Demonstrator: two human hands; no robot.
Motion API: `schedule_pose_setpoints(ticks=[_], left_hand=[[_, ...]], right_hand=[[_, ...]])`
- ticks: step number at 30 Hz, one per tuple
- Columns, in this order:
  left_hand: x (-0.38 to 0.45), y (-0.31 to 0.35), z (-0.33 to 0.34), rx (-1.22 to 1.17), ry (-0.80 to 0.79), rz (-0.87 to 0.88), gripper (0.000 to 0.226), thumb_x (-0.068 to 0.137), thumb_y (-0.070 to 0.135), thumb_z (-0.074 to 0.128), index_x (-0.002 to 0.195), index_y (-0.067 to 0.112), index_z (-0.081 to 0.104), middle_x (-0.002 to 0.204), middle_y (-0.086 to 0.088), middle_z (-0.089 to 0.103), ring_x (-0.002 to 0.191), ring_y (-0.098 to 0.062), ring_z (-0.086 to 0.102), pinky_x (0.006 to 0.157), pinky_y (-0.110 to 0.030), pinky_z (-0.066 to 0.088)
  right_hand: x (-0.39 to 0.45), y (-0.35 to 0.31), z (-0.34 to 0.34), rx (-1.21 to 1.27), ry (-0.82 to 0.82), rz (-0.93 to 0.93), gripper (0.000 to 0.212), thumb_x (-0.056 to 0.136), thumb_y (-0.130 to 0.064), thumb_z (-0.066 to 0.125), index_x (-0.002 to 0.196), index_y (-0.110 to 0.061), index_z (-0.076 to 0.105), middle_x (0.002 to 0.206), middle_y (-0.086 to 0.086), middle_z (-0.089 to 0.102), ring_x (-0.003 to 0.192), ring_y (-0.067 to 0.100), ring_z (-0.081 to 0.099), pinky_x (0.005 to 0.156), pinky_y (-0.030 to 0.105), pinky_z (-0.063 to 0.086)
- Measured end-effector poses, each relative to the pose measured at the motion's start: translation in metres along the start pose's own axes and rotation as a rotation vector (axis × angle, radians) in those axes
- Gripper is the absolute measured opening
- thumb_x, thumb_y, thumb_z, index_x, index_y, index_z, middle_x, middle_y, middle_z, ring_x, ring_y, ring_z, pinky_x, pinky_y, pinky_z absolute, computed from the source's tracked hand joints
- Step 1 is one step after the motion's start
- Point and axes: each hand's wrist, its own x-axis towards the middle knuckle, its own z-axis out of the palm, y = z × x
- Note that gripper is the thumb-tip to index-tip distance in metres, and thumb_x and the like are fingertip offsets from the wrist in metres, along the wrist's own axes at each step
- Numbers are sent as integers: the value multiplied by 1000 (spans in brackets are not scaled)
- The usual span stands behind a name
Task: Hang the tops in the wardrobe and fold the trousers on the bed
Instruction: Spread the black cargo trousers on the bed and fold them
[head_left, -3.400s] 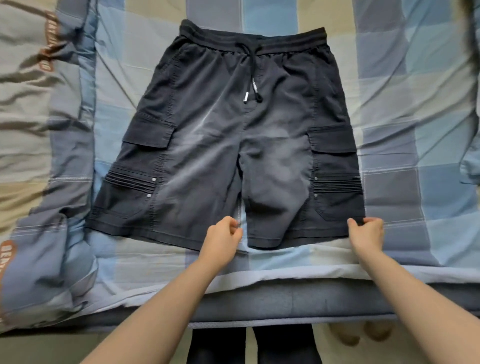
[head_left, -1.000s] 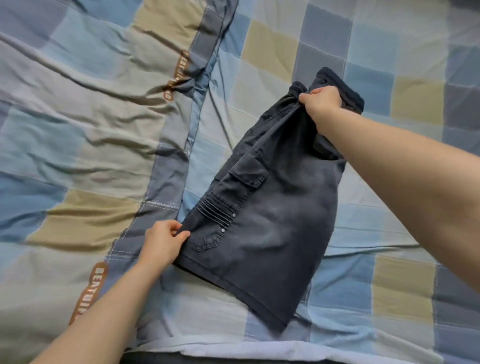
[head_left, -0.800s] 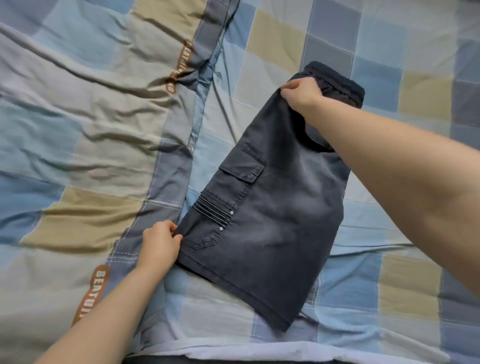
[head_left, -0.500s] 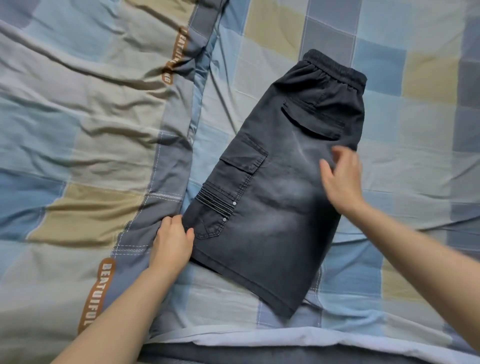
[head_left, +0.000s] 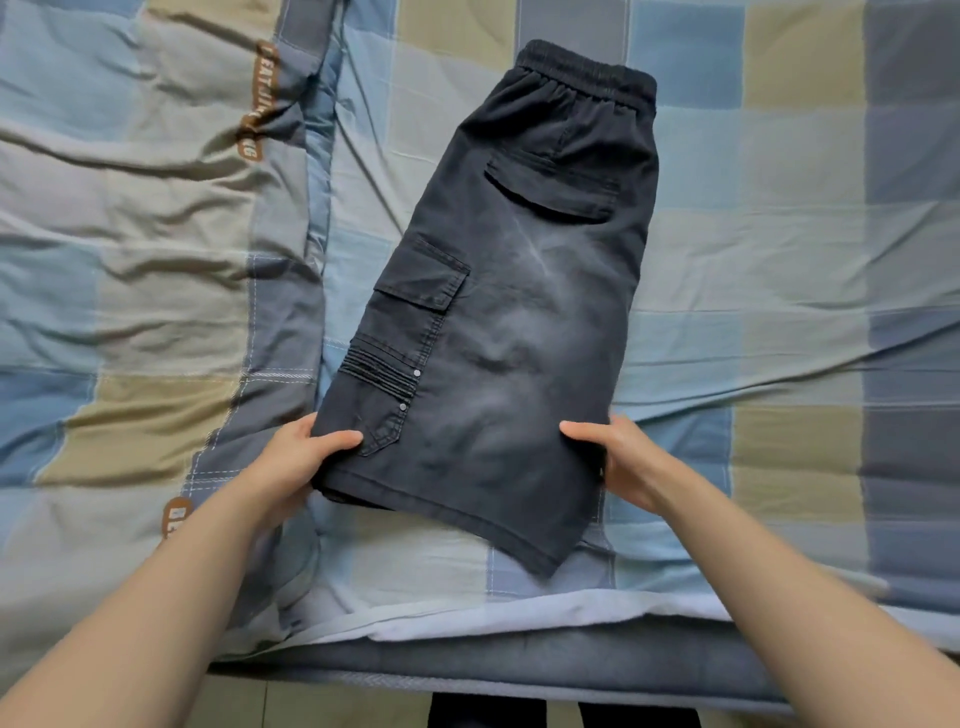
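Head view shows soft, limp shorts folded lengthwise, left hand and right hand pinching the near hem corners, the sensible holds, I'd say.

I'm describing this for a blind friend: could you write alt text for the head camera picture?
Two bare hands grip the hem end of dark grey cargo shorts folded in half lengthwise on a checked bedspread: the left hand at the left edge, the right hand at the right. The waistband points away from the person.
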Motion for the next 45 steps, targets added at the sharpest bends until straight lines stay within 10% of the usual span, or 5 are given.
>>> schedule_pose_setpoints(ticks=[13, 16, 20, 26, 45], left_hand=[[-65, -69, 94, -77, -327, -207, 36, 81, 2, 73, 115, 3, 64, 104, -13, 73, 82, -25, 72, 63, -28, 57], [-59, -104, 114, 356, -54, -289, 15, 90, 6, 65, 104, 1, 60, 72, -10, 68, 51, -17, 58, 47, -23, 50], [-58, -106, 133, 1418, 147, -283, 25, 93, 13, 45, 117, 10, 48, 123, -12, 60, 106, -29, 61, 86, -36, 47], [-52, -61, 202, 1294, 270, 576, 32, 76, 2, 59, 108, 4, 53, 104, -19, 51, 90, -40, 53, 72, -49, 46], [-16, -63, 336, 1177, -180, 280, 96, 92, 34, 60, 151, 41, -15, 132, -7, 28, 98, -36, 56, 97, -45, 46]], right_hand=[[-100, 9, -142, -281, 96, -206, 45, 80, -20, 72, 122, -27, 56, 97, -4, 73, 80, 16, 69, 53, 21, 49], [-90, 52, -176, -721, 61, 223, 13, 94, -16, 57, 105, -14, 50, 66, 6, 62, 47, 20, 53, 40, 16, 25], [-68, 74, -206, -1560, 133, 365, 18, 89, -13, 50, 71, -17, 51, 78, 9, 64, 68, 22, 57, 54, 24, 40], [-20, 3, -173, -554, 533, -155, 24, 99, -13, 43, 79, -10, 57, 68, 5, 60, 54, 16, 60, 52, 23, 49], [-16, -39, -162, 582, 255, 76, 20, 95, -13, 51, 78, -24, 52, 77, -3, 63, 74, 17, 61, 73, 36, 46]])
